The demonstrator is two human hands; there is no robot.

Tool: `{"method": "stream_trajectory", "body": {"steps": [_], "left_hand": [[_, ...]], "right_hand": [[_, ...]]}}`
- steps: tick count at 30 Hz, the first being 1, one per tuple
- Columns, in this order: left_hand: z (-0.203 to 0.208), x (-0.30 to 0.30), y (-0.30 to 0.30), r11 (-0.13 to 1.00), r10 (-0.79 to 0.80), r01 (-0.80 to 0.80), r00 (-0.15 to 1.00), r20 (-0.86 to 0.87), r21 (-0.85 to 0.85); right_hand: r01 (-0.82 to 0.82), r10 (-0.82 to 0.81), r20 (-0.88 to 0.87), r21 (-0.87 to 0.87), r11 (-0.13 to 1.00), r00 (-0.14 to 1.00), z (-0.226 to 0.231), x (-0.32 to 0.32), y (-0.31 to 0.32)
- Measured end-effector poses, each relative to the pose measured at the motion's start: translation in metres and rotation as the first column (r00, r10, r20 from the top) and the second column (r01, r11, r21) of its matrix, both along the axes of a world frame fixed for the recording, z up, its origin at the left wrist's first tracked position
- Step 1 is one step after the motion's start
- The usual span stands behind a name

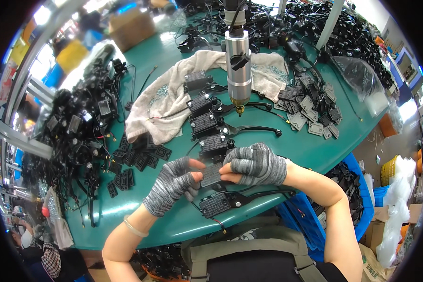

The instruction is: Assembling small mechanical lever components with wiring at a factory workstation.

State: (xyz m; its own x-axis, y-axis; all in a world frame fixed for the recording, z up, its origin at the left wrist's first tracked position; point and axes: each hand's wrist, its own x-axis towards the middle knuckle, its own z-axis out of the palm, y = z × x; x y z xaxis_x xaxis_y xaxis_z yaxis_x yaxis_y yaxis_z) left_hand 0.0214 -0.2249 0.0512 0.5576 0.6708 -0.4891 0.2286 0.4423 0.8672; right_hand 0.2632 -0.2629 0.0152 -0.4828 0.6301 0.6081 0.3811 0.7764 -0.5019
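My left hand [174, 181] and my right hand [254, 163], both in grey knitted fingerless gloves, meet over a small grey rectangular cover plate [212, 174] and hold it by its ends. It lies on a black brake lever assembly [230, 193] near the green table's front edge. A row of similar black lever assemblies [207, 123] runs away from me toward a hanging silver electric screwdriver [238, 61], whose tip points down above the row.
A white towel [169, 94] lies under the far assemblies. Loose grey cover plates [312, 110] are heaped at right, small black plates [136, 160] at left, and a tangle of black wired parts [82, 131] further left. Blue crates [357, 197] stand beside the green table [286, 145].
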Motion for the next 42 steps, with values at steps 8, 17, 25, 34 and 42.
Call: {"method": "stream_trajectory", "body": {"steps": [8,17,25,34,42], "left_hand": [[-0.004,0.0,-0.001,1.0,-0.001,0.001,1.0,-0.008,0.02],[-0.001,-0.025,0.066,0.823,0.292,-0.232,0.956,-0.036,0.518],[-0.073,-0.013,0.234,0.296,0.573,0.494,0.593,-0.565,0.818],[-0.056,-0.006,0.222,0.348,0.602,0.53,0.506,-0.618,0.773],[-0.036,-0.027,0.191,0.387,0.49,-0.016,0.85,-0.191,0.922]], "right_hand": [[0.004,-0.006,-0.029,-0.048,0.999,1.0,-0.001,-0.001,0.002],[0.464,-0.518,-0.497,-0.239,0.853,0.696,0.004,0.08,0.026],[0.896,-0.742,0.509,-0.169,0.411,0.436,-0.007,0.21,0.134],[0.877,-0.613,0.748,0.087,0.473,0.257,-0.016,0.2,0.169],[0.844,-0.752,0.477,0.037,0.534,0.455,-0.003,0.19,0.15]]}}
